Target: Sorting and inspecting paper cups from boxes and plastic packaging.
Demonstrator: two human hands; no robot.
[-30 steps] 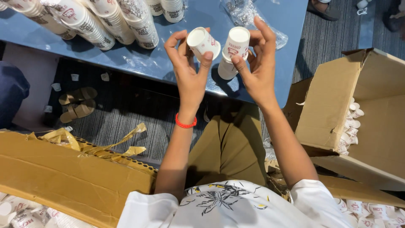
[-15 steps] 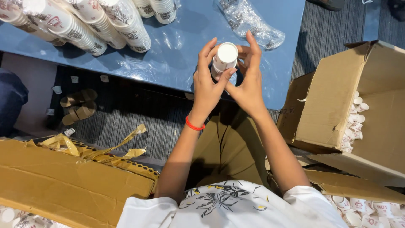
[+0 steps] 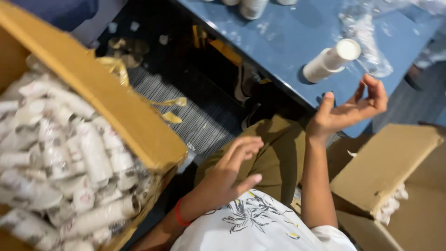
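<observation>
A stack of white paper cups [image 3: 331, 60] stands on the blue table [image 3: 283, 42], apart from both hands. My right hand [image 3: 351, 110] hovers just below it at the table's near edge, fingers curled and apart, holding nothing. My left hand [image 3: 232, 174], with a red band at the wrist, is low over my lap, fingers spread and empty, reaching toward the cardboard box [image 3: 116, 111] on the left. That box is full of plastic-wrapped sleeves of white cups [image 3: 69, 172].
A second cardboard box [image 3: 395, 172] with white cups in it sits at the lower right. Crumpled clear plastic wrap [image 3: 367, 32] lies on the table behind the stack. More cup stacks [image 3: 251, 7] stand at the table's far edge. Yellow strapping [image 3: 167, 104] lies on the floor.
Both hands held cup stacks together, then let go; one joined stack now stands on the table. The view has swung left and my left hand has dropped toward the full box.
</observation>
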